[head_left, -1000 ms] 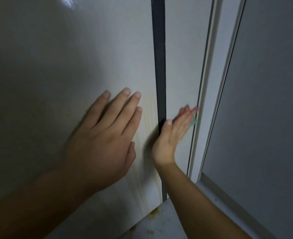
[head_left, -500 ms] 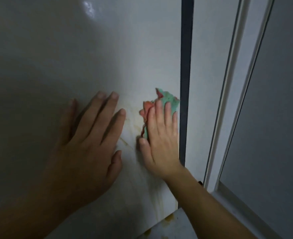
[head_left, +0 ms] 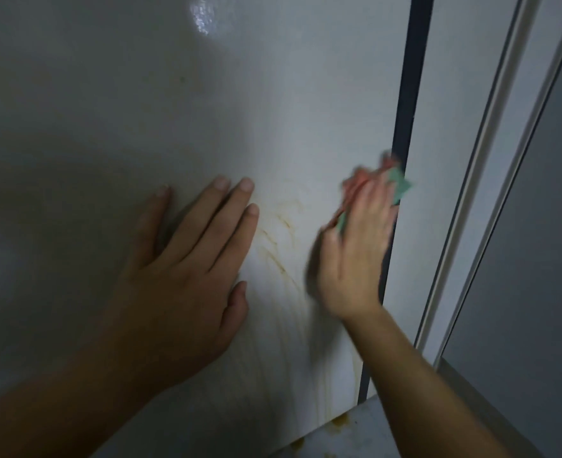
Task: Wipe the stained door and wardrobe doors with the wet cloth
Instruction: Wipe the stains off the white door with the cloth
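A glossy white door panel [head_left: 207, 110] fills most of the view. Brownish streaks [head_left: 279, 239] run down it between my two hands. My left hand [head_left: 187, 272] rests flat on the panel with fingers straight. My right hand [head_left: 355, 246], blurred by motion, presses a pink and green cloth [head_left: 395, 180] against the panel beside the dark vertical gap [head_left: 405, 94]. The cloth sticks out above and to the right of my fingertips; the rest is hidden under the palm.
A narrower white panel [head_left: 455, 127] stands right of the dark gap, then a white frame [head_left: 504, 127] and a grey wall [head_left: 544, 259]. Below the door, the floor [head_left: 345, 431] shows brown spots.
My right hand with the cloth has slid from the narrow right panel onto the stained left panel and now moves near the gap. My left hand stays pressed on the door.
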The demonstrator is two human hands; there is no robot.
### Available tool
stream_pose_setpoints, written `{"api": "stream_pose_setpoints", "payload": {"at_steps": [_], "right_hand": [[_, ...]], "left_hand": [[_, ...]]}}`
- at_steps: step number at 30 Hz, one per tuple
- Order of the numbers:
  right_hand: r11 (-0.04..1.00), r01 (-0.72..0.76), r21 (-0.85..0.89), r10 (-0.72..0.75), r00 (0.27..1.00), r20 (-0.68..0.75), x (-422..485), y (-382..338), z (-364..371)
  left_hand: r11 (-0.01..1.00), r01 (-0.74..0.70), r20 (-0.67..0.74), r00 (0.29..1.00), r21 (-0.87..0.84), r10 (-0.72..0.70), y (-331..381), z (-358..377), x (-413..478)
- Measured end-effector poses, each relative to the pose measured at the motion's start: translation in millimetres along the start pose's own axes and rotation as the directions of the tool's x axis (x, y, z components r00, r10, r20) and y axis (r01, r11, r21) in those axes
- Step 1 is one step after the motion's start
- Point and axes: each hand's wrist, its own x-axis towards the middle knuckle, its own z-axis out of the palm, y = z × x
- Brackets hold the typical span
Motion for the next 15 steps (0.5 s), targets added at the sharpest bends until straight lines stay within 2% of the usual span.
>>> {"api": "stream_pose_setpoints", "payload": {"at_steps": [2,3,4,6,7,9,10,12,14,15], "right_hand": [[0.971,-0.208,0.118,0.222,0.968,-0.12,28.7,-15.1,-1.2],[0.964,-0.231,0.133,0.249,0.959,-0.134,31.4,-30.4,1.6],[0.979,-0.169,0.109,0.181,0.977,-0.113,24.6,-45.9,6.3],[0.995,0.1,0.022,-0.101,0.993,0.057,-9.6,-67.3,17.2],[0.974,0.226,-0.005,-0.222,0.963,0.154,-26.3,-67.9,18.2],[0.93,0.364,-0.053,-0.346,0.915,0.21,-30.4,-46.3,13.4],[0.935,0.347,-0.071,-0.331,0.927,0.178,-21.7,-33.9,10.1],[0.991,0.13,-0.033,-0.128,0.99,0.057,5.7,-22.5,0.7],[0.995,-0.087,0.045,0.09,0.994,-0.054,21.6,-34.3,-1.0],[0.992,-0.11,0.062,0.113,0.992,-0.057,19.6,-47.2,1.4]], "left_hand": [[1.0,0.013,0.004,1.0,-0.009,-0.013,0.0,-1.9,-1.1],[1.0,0.02,0.008,1.0,-0.012,-0.02,-0.3,-2.5,-1.9],[1.0,0.026,0.012,1.0,-0.012,-0.026,-1.4,-3.3,-3.1],[1.0,0.024,0.019,1.0,-0.002,-0.024,-6.3,-5.1,-6.1],[1.0,0.019,0.023,1.0,0.004,-0.019,-9.5,-6.5,-8.0],[1.0,0.014,0.031,0.999,0.007,-0.014,-16.0,-9.2,-12.5],[1.0,0.017,0.034,0.999,0.003,-0.017,-18.5,-10.0,-14.9],[1.0,0.022,0.043,0.999,-0.006,-0.021,-22.2,-10.4,-20.8],[0.999,0.034,0.038,0.999,-0.026,-0.033,-24.1,-10.5,-25.8],[0.998,0.042,0.028,0.999,-0.039,-0.041,-25.4,-10.8,-27.6]]}}
